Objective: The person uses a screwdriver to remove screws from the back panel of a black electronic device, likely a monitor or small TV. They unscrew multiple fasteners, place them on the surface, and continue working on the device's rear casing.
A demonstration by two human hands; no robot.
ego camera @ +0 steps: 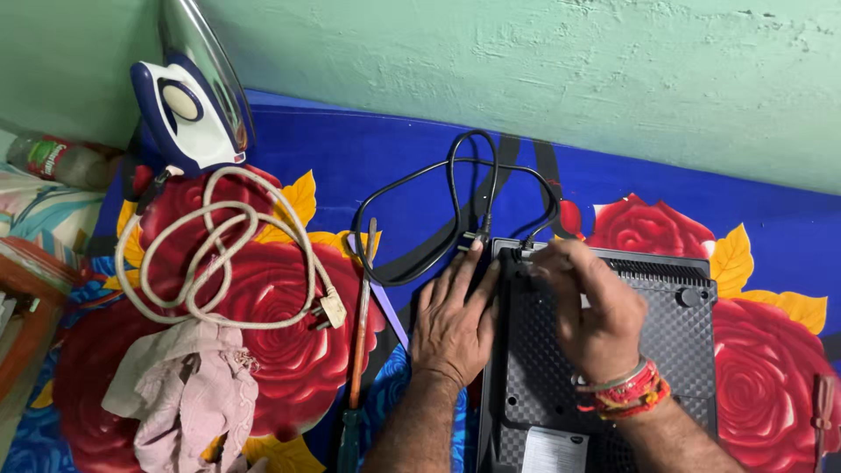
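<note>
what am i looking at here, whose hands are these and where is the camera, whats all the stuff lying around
There is one picture, taken by a camera worn on a person's head, looking down at their own two bare hands. No machine is involved.

The surface is a blue cloth printed with big red roses, spread against a pale green wall. The left hand lies flat at the edge of a flat black plastic appliance lying underside up. The right hand, with red thread bands at the wrist, has its fingertips pinched at the appliance's top edge, near where its looped black power cord comes out; whether they grip anything cannot be seen.

To the left lie a long screwdriver with an orange shaft and green handle, a white and blue clothes iron with a coiled whitish cord, and a crumpled pinkish rag.
</note>
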